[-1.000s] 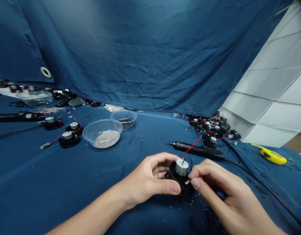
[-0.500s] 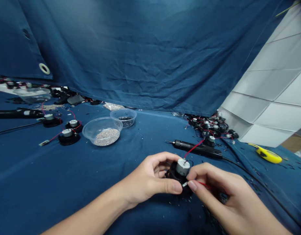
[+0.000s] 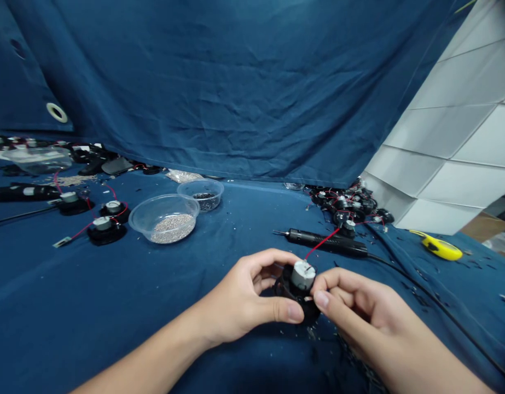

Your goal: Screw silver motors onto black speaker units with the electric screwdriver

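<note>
Both of my hands hold one small motor assembly (image 3: pixel 300 284), a black round base with a silver cylindrical motor on top and a red wire running up and back from it. My left hand (image 3: pixel 244 298) wraps the base from the left, thumb along its front. On the right, my right hand (image 3: pixel 359 312) pinches the base's front edge with thumb and forefinger. The assembly sits just above the blue cloth (image 3: pixel 112 306) that covers the table.
A black electric screwdriver (image 3: pixel 321 242) with a cable lies just behind my hands. Two clear bowls (image 3: pixel 164 219) of small screws stand at mid left, beside three finished motor units (image 3: pixel 104 227). A pile of motor units (image 3: pixel 350 208) sits back right, near a yellow utility knife (image 3: pixel 436 247).
My right fingers have shifted along the front of the base and closed in tighter beside the motor. The whole view has drifted slightly right and down; the left hand keeps its grip.
</note>
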Demonstrator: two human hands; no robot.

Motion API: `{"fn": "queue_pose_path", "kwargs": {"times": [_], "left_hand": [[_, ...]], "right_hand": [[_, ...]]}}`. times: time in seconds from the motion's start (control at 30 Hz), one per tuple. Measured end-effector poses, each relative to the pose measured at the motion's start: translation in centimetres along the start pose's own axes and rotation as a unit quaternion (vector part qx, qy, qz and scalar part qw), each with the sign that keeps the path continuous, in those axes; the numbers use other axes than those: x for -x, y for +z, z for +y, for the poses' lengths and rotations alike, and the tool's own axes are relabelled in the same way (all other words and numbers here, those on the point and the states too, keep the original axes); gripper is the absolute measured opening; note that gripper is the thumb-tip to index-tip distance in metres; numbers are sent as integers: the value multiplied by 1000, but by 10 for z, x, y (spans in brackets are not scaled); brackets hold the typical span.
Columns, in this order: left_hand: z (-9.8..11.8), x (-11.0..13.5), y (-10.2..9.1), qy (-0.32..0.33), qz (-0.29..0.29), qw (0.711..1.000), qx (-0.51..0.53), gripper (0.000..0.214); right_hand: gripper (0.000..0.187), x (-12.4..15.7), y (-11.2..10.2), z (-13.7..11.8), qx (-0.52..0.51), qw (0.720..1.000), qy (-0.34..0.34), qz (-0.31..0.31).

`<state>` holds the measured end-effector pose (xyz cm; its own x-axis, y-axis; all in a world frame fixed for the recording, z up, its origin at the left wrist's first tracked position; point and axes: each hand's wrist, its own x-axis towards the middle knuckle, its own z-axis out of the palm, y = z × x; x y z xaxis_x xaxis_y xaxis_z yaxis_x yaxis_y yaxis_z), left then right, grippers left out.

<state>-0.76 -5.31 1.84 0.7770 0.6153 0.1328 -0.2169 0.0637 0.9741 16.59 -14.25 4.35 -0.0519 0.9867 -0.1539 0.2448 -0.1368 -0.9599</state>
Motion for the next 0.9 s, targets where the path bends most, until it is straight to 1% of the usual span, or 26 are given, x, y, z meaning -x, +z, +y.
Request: {"fn": "queue_pose_path", "kwargs": {"times": [0.2,0.27,0.43,0.6,0.67,0.73,0.83,0.9], "left_hand": [[1,0,1,0,11,1000,0,50],[1,0,1,-2,15,1000,1,50],[-2,0,1,-16,17,1000,19,50],[-4,0,2,-28,16,998,59,50],[-4,0,3,-30,12,997,67,49],[-4,1,4,-36,7,997,73,49],[-6,2,5,-42,5,996,82,49],[-8,2,5,-44,7,995,89,49]], "right_hand": [[29,0,-1,4,-34,999,7,-5],[28,0,0,3,-23,1000,7,-3],[29,0,0,0,86,995,-35,33],[28,1,-4,-4,181,979,-78,48],[26,2,-5,-5,220,968,-107,49],[22,3,-6,-6,258,952,-153,54],[12,7,-8,-5,320,909,-255,79],[12,9,-9,-4,359,876,-308,94]]}}
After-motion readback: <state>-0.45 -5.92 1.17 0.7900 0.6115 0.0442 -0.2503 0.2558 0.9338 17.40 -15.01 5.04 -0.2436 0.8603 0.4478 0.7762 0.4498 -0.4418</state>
